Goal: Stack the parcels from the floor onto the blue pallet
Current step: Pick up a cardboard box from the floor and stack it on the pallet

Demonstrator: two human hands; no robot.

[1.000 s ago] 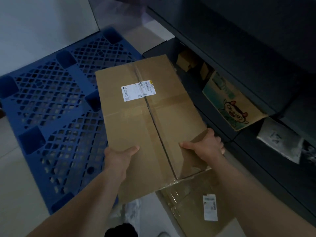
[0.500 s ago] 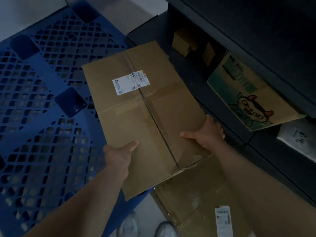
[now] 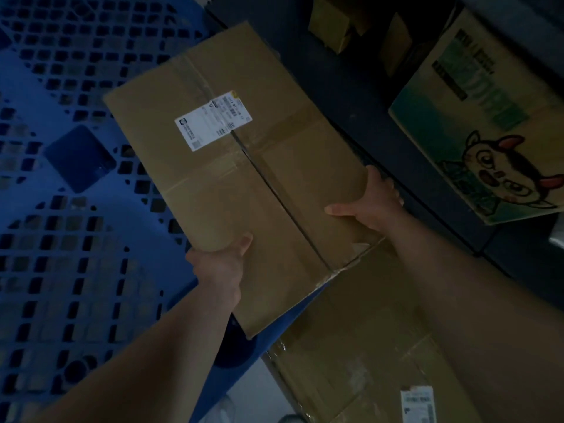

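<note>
Placement is proceeding: the left hand (image 3: 218,265) is gripping the near edge of the large flat brown cardboard parcel (image 3: 244,184), the right hand (image 3: 374,199) gripping its right edge, thumbs on top. It is hanging partly over the blue plastic lattice pallet (image 3: 76,215); the next move is calling for lowering it flat and square.

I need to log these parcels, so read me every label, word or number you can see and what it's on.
White shipping label on the held parcel: barcodes and print, too blurred to read.
White label on the lower parcel: barcode visible, text too blurred.
Cartoon carton at the right: dark printed characters, not legible.
Nothing can be quoted.
</note>
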